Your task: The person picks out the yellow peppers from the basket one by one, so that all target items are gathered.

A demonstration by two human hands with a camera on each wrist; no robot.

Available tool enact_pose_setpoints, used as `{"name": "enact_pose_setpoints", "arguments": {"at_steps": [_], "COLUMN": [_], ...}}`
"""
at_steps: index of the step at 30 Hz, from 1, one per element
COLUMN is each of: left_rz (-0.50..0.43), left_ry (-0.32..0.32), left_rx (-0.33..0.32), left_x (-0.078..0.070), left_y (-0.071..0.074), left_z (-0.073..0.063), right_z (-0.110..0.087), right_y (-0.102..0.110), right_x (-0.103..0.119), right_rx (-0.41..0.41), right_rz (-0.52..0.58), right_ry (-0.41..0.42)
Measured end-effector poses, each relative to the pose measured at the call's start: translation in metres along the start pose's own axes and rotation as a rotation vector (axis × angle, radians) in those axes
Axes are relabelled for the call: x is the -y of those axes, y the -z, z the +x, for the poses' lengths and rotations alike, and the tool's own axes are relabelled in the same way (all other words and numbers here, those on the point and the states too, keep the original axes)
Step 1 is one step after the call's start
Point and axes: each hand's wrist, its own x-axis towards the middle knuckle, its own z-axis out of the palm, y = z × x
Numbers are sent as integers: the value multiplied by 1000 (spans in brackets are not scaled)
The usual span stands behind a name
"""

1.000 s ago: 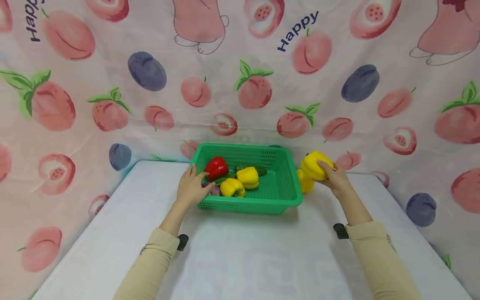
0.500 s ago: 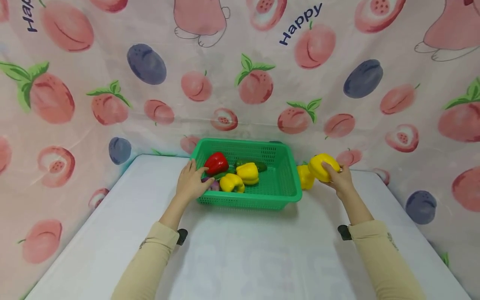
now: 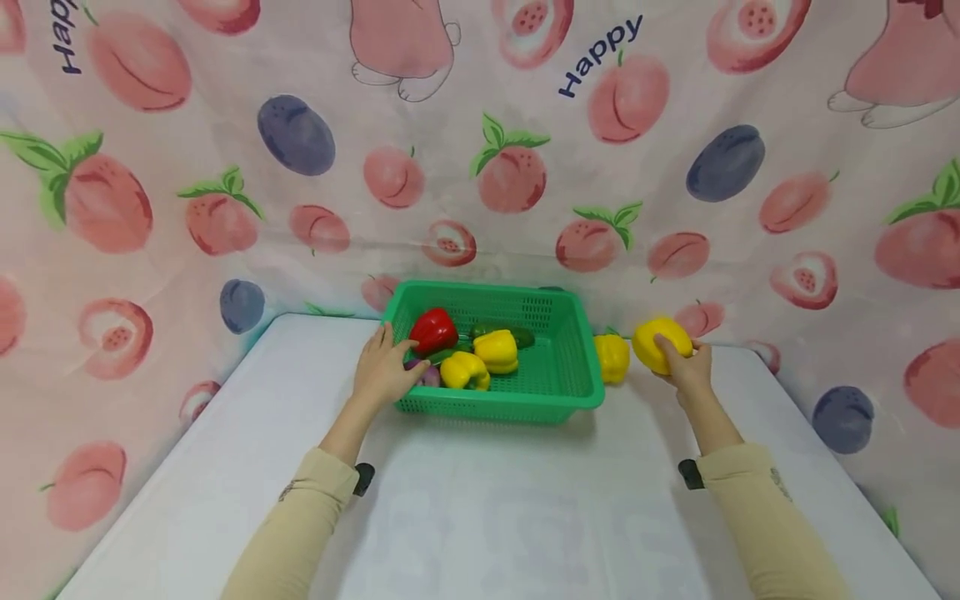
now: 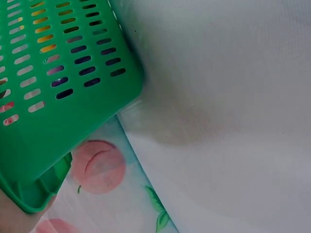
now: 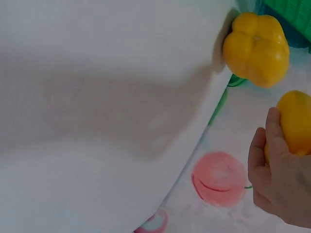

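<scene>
My right hand grips a yellow bell pepper, held above the white table to the right of the green basket. Another yellow bell pepper stands against the basket's right side; in the right wrist view this same pepper sits near the table edge, apart from the held pepper. My left hand holds the left rim of the green plastic basket, thumb and a finger reaching over the inside. In the left wrist view only a bit of that hand shows at the rim.
Inside the basket lie a red bell pepper, two yellow bell peppers, green cucumber-like vegetables and a purple vegetable partly behind the left hand. A fruit-print curtain hangs behind the white table.
My right hand has moved right with the yellow bell pepper, away from the basket, uncovering more of the pepper beside it. The left hand has stayed on the basket rim.
</scene>
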Motion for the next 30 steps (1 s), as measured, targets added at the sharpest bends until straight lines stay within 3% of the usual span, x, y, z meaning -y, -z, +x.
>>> {"name": "enact_pose_setpoints", "arguments": {"at_steps": [6,12,19,30], "left_rz": [-1,-4,-5,-23], "left_ry": [4,6,10,18], "left_rx": [6,-32,-22,-3], "left_x": [1,0,-2,-1], "left_y": [-5,-1,2,0], "left_z": [-6,-5,-2,-1], "right_z": [4,13,24,35], "right_y": [-1,-3,-4,-6], "right_x": [-17,-19,-29,-38], "right_rx": [-30,-95,-198,-174], "right_rz": [-9,-107,-213,-317], "right_ry": [-40,-20,-11,84]}}
